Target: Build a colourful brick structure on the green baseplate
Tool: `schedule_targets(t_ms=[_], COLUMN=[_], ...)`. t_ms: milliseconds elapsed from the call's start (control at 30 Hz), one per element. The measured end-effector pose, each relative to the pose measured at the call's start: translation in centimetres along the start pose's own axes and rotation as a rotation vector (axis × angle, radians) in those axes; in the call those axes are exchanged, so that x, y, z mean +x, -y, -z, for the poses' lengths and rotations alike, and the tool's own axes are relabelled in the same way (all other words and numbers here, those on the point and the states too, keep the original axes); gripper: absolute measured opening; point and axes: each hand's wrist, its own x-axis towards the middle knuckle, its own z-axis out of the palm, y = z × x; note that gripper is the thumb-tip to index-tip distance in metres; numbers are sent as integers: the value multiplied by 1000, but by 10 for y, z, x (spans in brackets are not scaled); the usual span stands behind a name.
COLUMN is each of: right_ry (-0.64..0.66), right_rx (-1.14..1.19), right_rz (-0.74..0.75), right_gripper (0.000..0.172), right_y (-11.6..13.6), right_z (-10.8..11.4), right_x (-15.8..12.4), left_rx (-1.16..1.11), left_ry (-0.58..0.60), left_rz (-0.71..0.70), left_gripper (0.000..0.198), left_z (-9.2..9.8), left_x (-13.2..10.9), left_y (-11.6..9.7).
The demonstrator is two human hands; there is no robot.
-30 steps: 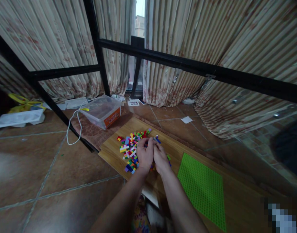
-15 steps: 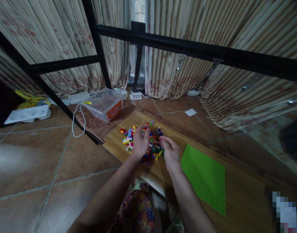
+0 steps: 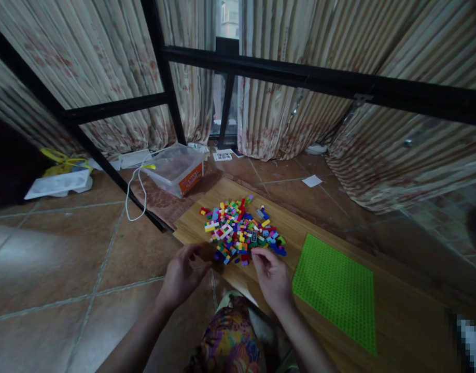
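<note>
A pile of small toy building bricks (image 3: 241,228) in many colours lies spread on the wooden board (image 3: 277,210). My left hand (image 3: 185,274) hovers near the board's front left edge, thumb and fingers apart, with nothing seen in it. At the near right side of the pile is my right hand (image 3: 272,277), its fingers curled and the tips pinched together. Whether a brick sits between those fingertips is too small to tell. To the right of this hand, a green studded baseplate (image 3: 335,287) lies flat on the board.
A clear plastic box (image 3: 176,168) with an orange label stands on the floor behind the board's left end, a white cord (image 3: 129,199) beside it. Black metal framing (image 3: 300,77) and curtains (image 3: 284,119) run across the back. A white paper (image 3: 311,181) lies on the tiles.
My left hand has drawn back from over the pile toward me and to the left. My right hand has moved slightly nearer to me. More of the bricks now show.
</note>
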Motion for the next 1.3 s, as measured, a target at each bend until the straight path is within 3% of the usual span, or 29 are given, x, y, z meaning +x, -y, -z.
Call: schedule_targets(t_ms=[167, 367, 467, 567, 667, 767, 933, 1100, 1200, 1300], right_ry=[116, 166, 80, -37, -63, -8, 172, 295, 284, 231], right_rx=[-247, -429, -443, -524, -659, -676, -661, -615, -582, -535], right_rz=[167, 232, 173, 61, 13, 77, 212, 286, 282, 243], right_gripper=[18, 20, 19, 22, 28, 41, 55, 33, 18, 12], right_y=[24, 38, 30, 12, -5, -16, -26, -29, -21, -9], right_z=[-32, -61, -54, -31, -9, -2, -16, -22, -12, 7], right_x=[41, 87, 106, 124, 144, 167, 200, 212, 209, 190], left_rx=[42, 80, 40, -36, -107, -128, -158, -212, -254, -331], left_ry=[155, 109, 92, 99, 87, 34, 18, 22, 27, -15], left_rz=[-30, -25, -40, -48, -42, -31, -12, 45, 69, 49], left_gripper=[15, 12, 12, 11, 14, 18, 21, 23, 24, 20], left_z=[-13, -33, -35, -28, -18, -11, -7, -9, -7, -5], left_x=[6, 12, 14, 16, 23, 33, 42, 38, 38, 41], left_y=[-22, -25, -22, -17, -14, -14, -20, -24, -28, -41])
